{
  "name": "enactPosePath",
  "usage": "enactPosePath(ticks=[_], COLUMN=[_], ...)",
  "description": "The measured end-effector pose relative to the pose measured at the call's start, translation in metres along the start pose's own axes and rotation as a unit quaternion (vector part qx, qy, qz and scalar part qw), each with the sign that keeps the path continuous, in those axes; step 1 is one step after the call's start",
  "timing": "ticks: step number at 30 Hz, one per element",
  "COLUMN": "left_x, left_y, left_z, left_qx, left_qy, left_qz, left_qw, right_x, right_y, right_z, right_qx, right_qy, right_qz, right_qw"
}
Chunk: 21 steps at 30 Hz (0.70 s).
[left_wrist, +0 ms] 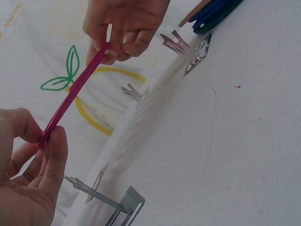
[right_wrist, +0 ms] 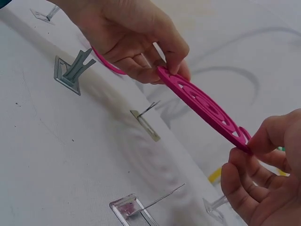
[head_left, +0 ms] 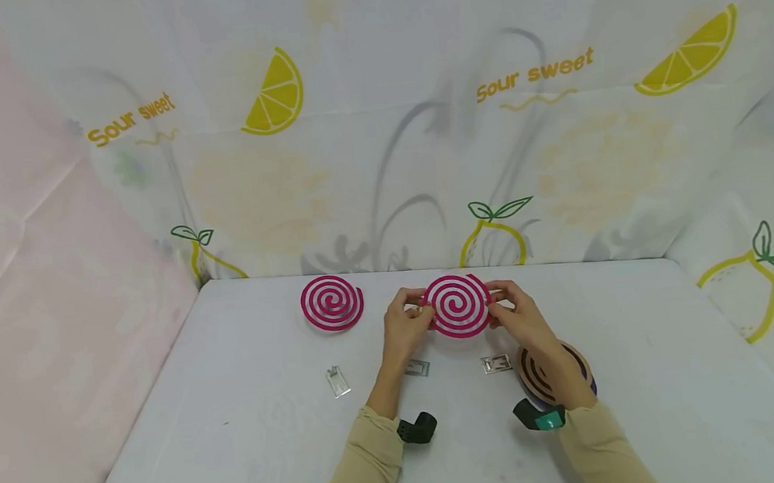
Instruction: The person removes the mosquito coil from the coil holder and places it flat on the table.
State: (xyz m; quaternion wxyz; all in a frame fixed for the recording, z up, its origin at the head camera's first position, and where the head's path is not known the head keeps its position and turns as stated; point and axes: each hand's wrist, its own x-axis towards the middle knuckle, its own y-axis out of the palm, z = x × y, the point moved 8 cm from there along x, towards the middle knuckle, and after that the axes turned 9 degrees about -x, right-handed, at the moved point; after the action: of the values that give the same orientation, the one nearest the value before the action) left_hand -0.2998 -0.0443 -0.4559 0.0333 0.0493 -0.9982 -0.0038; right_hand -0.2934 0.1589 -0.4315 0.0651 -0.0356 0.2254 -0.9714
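A magenta mosquito coil (head_left: 462,334) is held up above the white table, its flat spiral facing me in the head view. My left hand (head_left: 404,327) pinches its left rim between thumb and fingers. The right hand (head_left: 526,320) pinches the opposite rim the same way. Edge-on, the coil (left_wrist: 72,94) appears as a thin strip in the left wrist view. Below the hands stand small metal coil stands (head_left: 496,364) with upright prongs; another stand (left_wrist: 128,205) shows close up in the left wrist view.
A second magenta coil (head_left: 332,327) is at the back left; whether it sits on a stand is unclear. A stack of coils (head_left: 576,355), brown on top with blue beneath, lies partly hidden under the right forearm. One metal stand (head_left: 337,381) lies left. A lemon-print cloth (head_left: 379,157) hangs behind.
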Motion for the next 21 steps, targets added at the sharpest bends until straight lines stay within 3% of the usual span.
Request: enactPosePath(ticks=[10, 21], left_x=[-0.002, -0.004], left_y=[0.009, 0.017], left_z=[0.003, 0.002], left_qx=[0.032, 0.020], left_qy=[-0.008, -0.006], left_qz=[0.023, 0.045], left_qw=[0.9992, 0.9988], right_x=[-0.007, -0.014], right_y=[-0.005, -0.012], right_z=[-0.010, -0.015], right_qx=[-0.003, -0.033], right_qy=[0.005, 0.032], right_qz=[0.004, 0.018], right_qw=[1.000, 0.999])
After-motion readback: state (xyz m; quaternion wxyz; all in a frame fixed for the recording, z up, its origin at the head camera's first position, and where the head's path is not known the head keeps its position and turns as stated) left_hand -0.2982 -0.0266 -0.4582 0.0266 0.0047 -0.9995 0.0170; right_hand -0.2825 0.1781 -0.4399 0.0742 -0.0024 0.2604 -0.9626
